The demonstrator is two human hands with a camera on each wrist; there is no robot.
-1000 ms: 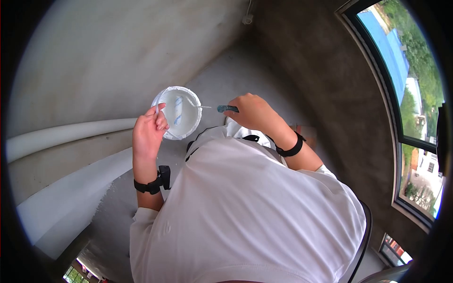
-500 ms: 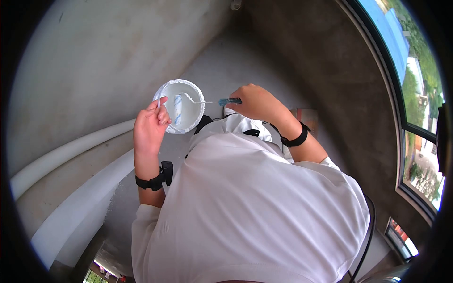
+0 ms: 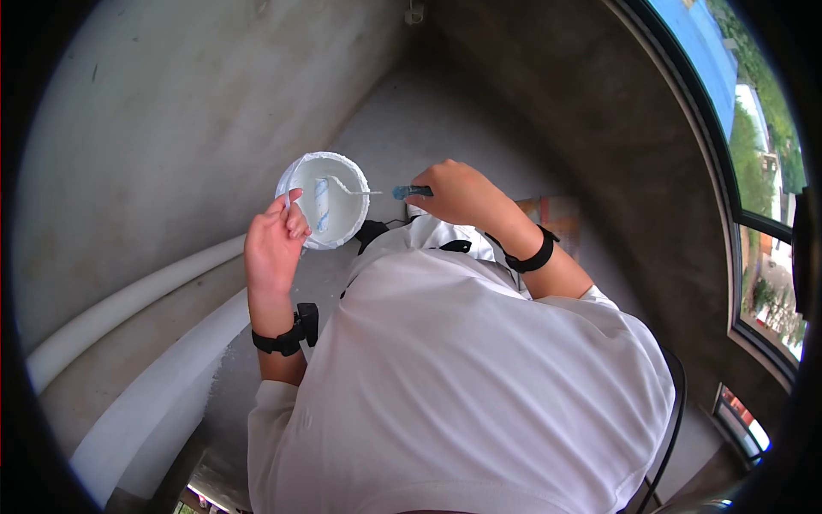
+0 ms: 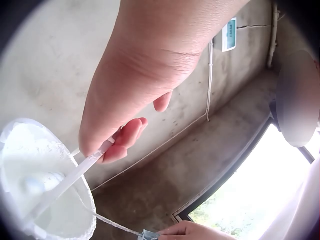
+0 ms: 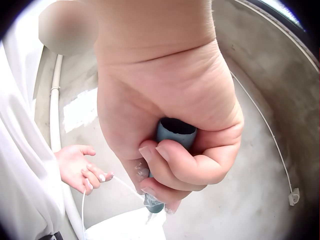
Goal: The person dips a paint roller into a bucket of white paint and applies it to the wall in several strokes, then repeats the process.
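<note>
My left hand hooks its fingers round the white handle strap of a white bucket, which hangs beside it. Inside the bucket lies a paint roller, its sleeve white with bluish stripes. A thin bent rod, coated white, runs from the roller out over the bucket's right rim. In my right hand is the roller's blue-green grip, with fingers and thumb wrapped round it. White paint smears show on the grip and fingers in the right wrist view. The bucket's lower part is hidden in the left wrist view.
Bare grey walls meet in a corner ahead. A white pipe runs low along the left wall. A dark-framed window is on the right. Behind my right forearm, a brownish box-like thing sits on the floor.
The bucket and roller rise slightly in the head view, then dip back a little. My right hand shifts slightly with the roller's grip. Both hands keep their hold; the head view has turned a little.
</note>
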